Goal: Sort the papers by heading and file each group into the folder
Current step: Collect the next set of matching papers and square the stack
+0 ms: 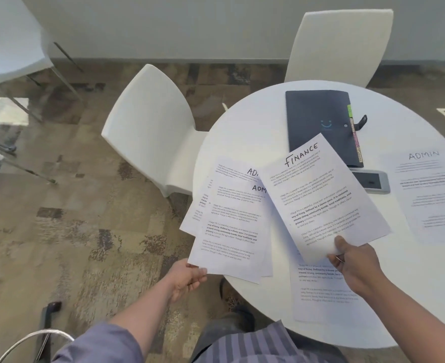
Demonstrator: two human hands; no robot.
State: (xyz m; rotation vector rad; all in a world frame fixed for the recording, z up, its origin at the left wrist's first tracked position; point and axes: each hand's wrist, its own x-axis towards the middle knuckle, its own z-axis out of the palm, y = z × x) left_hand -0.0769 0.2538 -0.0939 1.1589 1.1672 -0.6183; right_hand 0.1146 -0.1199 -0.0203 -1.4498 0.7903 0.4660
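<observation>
My left hand (187,279) grips the bottom corner of a fanned stack of papers (229,226) over the table's left edge; two of them show ADMIN headings. My right hand (352,260) pinches the lower edge of a sheet headed FINANCE (321,195), held tilted above the table. Another printed sheet (323,292) lies flat on the table under my right hand, its heading hidden. A single ADMIN sheet (431,197) lies at the right. The dark folder (321,121), shut, with coloured tabs along its right side, lies at the back of the round white table (242,121).
A phone (373,182) lies face up just in front of the folder, partly under the FINANCE sheet. Two white chairs stand against the table, one at the left (150,127) and one at the back (342,45). Patterned carpet covers the floor.
</observation>
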